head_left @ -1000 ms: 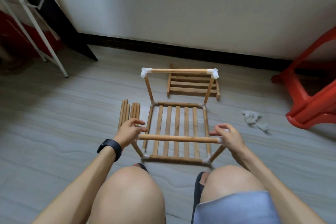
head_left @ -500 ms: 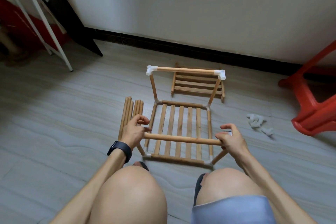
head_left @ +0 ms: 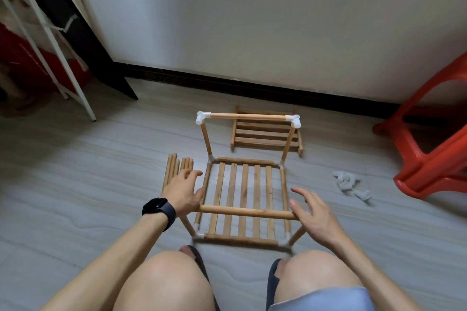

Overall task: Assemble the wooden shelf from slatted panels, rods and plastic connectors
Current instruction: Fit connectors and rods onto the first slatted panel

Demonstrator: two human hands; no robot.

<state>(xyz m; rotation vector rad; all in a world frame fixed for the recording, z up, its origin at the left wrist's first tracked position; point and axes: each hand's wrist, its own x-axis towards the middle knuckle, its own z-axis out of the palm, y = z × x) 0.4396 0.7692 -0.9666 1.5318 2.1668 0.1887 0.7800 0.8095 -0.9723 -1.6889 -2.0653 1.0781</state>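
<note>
- The half-built shelf frame [head_left: 247, 116] was stood on the floor [head_left: 88, 184] just ahead of the knees, with a slatted panel [head_left: 243, 184] seated in its base.
- The left hand [head_left: 183, 190] was held flat, fingers spread, against the left end of the front top rod [head_left: 245, 211].
- The right hand [head_left: 312, 214] was rested on the rod's right end, fingers straight and slightly parted.
- Loose rods [head_left: 171, 169] were laid just left of the frame, under the left hand's fingertips.
- A spare slatted panel [head_left: 262, 141] was laid behind the frame.
- Plastic connectors [head_left: 350, 184] were heaped to the right, near a red stool [head_left: 429, 166].

Home room: tiled floor [head_left: 75, 184], plastic stool [head_left: 427, 159]
</note>
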